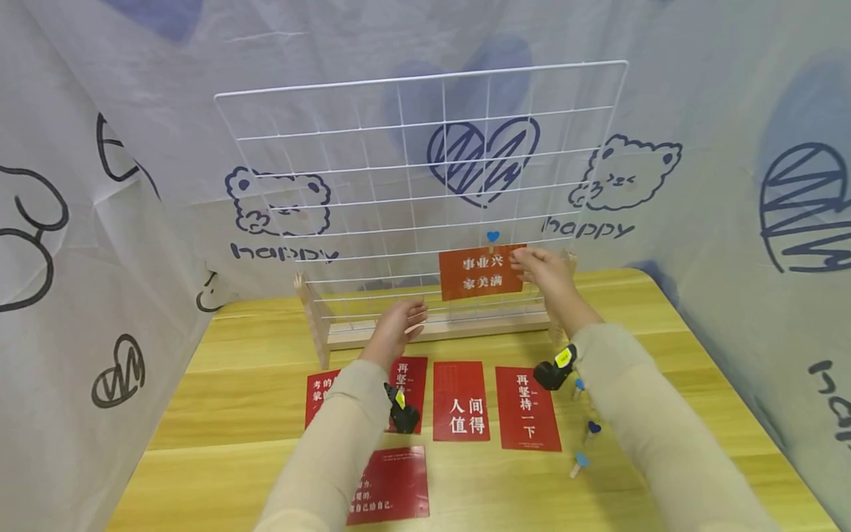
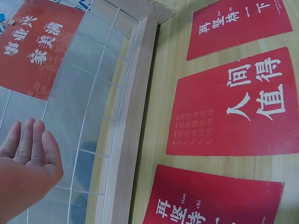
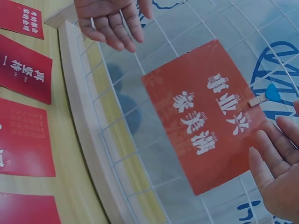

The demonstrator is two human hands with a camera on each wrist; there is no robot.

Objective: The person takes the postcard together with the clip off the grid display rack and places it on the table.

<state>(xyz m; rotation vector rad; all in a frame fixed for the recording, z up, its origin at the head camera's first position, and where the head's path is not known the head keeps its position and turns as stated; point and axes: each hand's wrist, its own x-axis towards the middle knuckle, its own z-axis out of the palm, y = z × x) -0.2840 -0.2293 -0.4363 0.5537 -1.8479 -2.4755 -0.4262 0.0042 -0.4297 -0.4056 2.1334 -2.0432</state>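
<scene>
Two hands at white wire grid panel (image 1: 372, 185), centre frame: right hand (image 1: 547, 272) open, fingertips touching clipped red paper card (image 1: 480, 272); left hand (image 1: 397, 325) open, empty.

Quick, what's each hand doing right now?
Left hand: open, holding nothing, near the wire grid.
Right hand: open, fingers straight at the hanging red card.

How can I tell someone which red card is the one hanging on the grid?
Find the white wire grid standing in its wooden base at the back of the table. Low on its right side hangs one red card, beside the right hand. Unlike the cards lying flat, it is upright, held by a blue heart clip.
</scene>
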